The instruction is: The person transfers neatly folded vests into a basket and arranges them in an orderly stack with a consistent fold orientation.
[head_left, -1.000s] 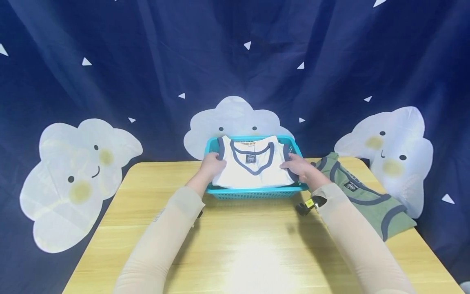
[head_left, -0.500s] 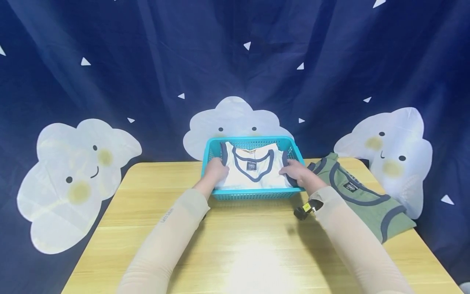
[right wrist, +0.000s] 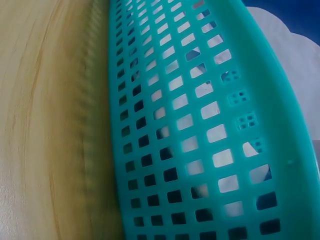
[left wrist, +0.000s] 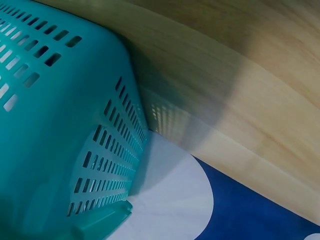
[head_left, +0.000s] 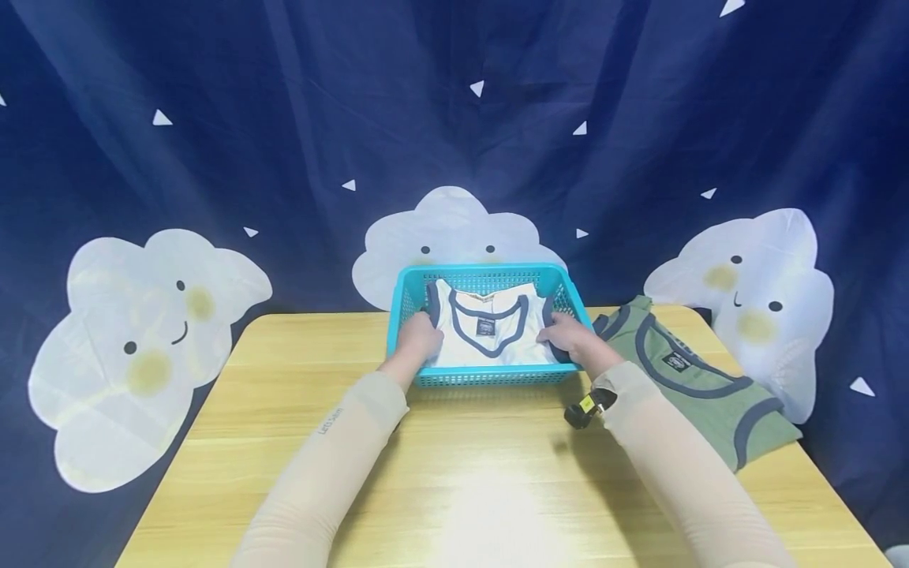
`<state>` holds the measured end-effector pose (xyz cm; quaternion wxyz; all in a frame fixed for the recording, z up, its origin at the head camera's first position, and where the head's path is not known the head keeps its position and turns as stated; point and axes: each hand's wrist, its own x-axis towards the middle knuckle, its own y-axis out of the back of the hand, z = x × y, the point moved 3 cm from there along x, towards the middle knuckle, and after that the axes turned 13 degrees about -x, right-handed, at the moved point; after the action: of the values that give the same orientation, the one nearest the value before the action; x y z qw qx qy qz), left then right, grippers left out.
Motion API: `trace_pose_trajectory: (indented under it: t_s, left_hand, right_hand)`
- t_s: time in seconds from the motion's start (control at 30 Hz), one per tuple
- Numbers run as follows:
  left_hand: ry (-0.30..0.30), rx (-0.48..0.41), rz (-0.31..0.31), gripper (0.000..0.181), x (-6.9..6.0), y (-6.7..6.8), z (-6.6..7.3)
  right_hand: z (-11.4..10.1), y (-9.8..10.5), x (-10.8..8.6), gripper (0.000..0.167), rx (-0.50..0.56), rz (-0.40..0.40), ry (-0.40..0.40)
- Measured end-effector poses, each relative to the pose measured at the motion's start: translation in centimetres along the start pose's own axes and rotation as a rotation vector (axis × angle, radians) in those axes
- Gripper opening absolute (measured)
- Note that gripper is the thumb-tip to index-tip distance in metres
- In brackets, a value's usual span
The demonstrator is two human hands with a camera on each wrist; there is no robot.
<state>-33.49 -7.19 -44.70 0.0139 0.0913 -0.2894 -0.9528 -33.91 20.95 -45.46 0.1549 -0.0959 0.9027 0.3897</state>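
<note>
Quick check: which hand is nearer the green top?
Right. The right hand grips the right edge of the white top, just left of the green top; the left hand grips the white top's left edge, across the basket.

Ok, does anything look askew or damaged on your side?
Only the green tank top: it lies at a slant on the table, one corner apparently at or slightly past the right edge, while the white tank top lies fairly straight in the basket. I see no damage.
</note>
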Motion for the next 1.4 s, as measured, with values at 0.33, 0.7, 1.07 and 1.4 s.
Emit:
trace_pose_trajectory:
  t_s: [0.33, 0.7, 1.07, 1.4]
  left_hand:
    - [-0.020, 0.080, 0.011, 0.040, 0.20, -0.65, -0.65]
    - [0.014, 0.101, 0.013, 0.037, 0.04, -0.64, -0.47]
    - [0.020, 0.094, 0.012, 0.037, -0.24, -0.51, -0.05]
    - [-0.012, 0.129, 0.023, 0.039, -0.33, -0.51, 0.27]
  right_hand:
    - [0.05, -0.46, 0.05, 0.069, -0.112, 0.002, -0.002]
    - [-0.44, -0.35, -0.14, 0.062, -0.161, 0.026, -0.023]
    - [-0.53, -0.03, -0.48, 0.069, -0.168, 0.027, -0.026]
    - [-0.52, -0.13, -0.24, 0.062, -0.323, 0.048, 0.002]
